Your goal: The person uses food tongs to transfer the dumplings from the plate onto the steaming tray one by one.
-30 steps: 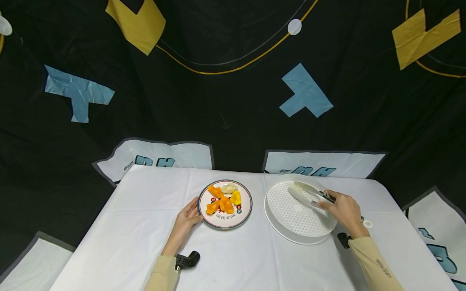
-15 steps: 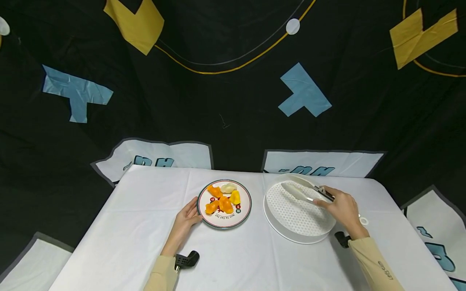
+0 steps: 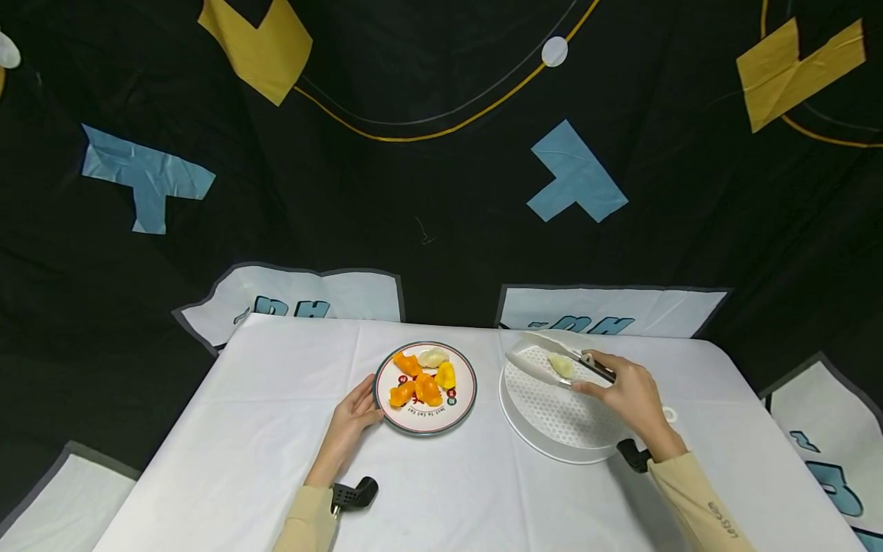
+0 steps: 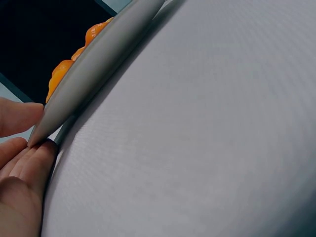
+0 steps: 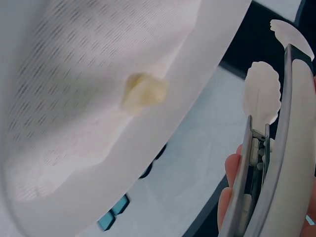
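Note:
My left hand (image 3: 355,410) grips the left rim of a white plate (image 3: 451,412), thumb on top and fingers beneath. The left wrist view shows the plate's grey underside (image 4: 96,74). On it lie several orange pieces (image 3: 428,389), a yellow piece (image 3: 446,375) and a pale piece (image 3: 434,357), all looking like cut vegetables. My right hand (image 3: 624,387) holds tongs (image 3: 534,369) over a white perforated basket (image 3: 569,422). The tongs' two white scalloped heads (image 5: 262,91) stand apart with nothing between them. Another pale yellow piece (image 5: 143,93) lies in the basket.
Both hands work over a table (image 3: 290,368) with a white cloth. White cloth surface lies between plate and basket. Behind the table hangs a black curtain (image 3: 441,253). A black camera (image 3: 355,492) is strapped to the left wrist.
The tongs have spread apart and let go of the pale yellow piece, which now shows in the basket. My right hand has shifted left. The left hand and plate stay put.

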Demonstrator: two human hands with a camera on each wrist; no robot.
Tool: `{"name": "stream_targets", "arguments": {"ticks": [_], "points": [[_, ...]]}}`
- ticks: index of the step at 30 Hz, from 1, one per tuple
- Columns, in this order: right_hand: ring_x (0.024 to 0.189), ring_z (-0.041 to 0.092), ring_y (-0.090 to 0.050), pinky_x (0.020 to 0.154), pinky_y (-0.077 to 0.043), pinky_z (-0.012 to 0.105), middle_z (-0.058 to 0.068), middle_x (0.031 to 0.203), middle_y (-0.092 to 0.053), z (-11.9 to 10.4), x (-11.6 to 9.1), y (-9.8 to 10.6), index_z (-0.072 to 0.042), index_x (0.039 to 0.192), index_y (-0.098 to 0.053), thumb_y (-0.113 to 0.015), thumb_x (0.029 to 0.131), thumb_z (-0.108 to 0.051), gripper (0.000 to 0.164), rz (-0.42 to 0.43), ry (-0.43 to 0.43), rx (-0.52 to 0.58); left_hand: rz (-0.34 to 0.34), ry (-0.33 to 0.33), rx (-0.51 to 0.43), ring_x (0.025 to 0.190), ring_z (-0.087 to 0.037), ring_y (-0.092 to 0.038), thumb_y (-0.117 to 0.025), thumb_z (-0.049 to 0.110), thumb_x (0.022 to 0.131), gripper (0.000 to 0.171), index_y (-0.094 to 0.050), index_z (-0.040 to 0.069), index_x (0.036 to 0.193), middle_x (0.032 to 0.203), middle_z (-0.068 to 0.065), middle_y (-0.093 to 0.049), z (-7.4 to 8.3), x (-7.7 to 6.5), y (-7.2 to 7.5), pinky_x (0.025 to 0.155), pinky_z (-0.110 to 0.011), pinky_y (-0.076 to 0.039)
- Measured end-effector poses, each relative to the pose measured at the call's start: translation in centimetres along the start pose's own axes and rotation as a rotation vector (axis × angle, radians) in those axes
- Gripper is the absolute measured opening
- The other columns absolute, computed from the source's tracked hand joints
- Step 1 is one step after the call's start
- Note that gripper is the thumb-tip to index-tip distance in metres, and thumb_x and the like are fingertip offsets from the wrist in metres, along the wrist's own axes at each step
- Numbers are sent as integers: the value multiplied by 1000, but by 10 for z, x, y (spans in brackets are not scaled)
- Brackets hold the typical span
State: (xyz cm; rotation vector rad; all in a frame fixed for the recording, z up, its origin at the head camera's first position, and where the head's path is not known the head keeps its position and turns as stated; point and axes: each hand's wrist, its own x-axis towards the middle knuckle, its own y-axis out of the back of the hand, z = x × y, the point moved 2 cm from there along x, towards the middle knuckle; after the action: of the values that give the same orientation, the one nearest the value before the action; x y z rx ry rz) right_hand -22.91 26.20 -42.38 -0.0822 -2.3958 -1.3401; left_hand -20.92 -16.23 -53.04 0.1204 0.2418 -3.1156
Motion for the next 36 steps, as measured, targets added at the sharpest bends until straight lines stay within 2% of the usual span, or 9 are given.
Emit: {"name": "stream_targets", "arguments": {"ticks": [10, 15, 23, 30, 36], "points": [[106, 40, -60, 85, -51, 55, 20, 115, -65, -30, -5, -20, 2, 120, -65, -85, 67, -32, 66, -44, 95, 15, 7, 10, 23, 139, -32, -27, -53, -14, 85, 72, -23, -4, 149, 153, -23, -22, 0, 1, 0, 104, -21, -38], [109, 36, -59, 87, -51, 53, 16, 118, -65, -48, -8, -34, 0, 120, -66, -87, 65, -34, 68, -83, 114, 41, 1, -3, 19, 138, -35, -26, -53, -14, 84, 71, -22, -6, 148, 152, -25, -22, 1, 0, 0, 104, -22, -38], [105, 25, -62, 85, -54, 45, 6, 113, -68, -76, -11, -58, -6, 117, -69, -88, 61, -34, 65, -120, 123, 81, -15, -3, -4, 139, -33, -24, -52, -14, 86, 71, -20, -6, 149, 153, -25, -20, 3, -2, -1, 106, -24, -36], [101, 25, -63, 81, -55, 43, 8, 110, -69, -96, -12, -74, -4, 116, -69, -88, 61, -34, 65, -127, 121, 61, -15, 0, 3, 140, -33, -24, -52, -14, 86, 71, -20, -6, 149, 153, -25, -20, 4, -2, -1, 106, -25, -35], [98, 27, -64, 77, -57, 43, 13, 108, -69, -105, -13, -84, -2, 114, -70, -89, 62, -33, 64, -106, 145, 25, -15, 0, -5, 139, -33, -25, -52, -14, 86, 71, -21, -6, 149, 153, -25, -21, 2, -2, -1, 106, -25, -35]]}}
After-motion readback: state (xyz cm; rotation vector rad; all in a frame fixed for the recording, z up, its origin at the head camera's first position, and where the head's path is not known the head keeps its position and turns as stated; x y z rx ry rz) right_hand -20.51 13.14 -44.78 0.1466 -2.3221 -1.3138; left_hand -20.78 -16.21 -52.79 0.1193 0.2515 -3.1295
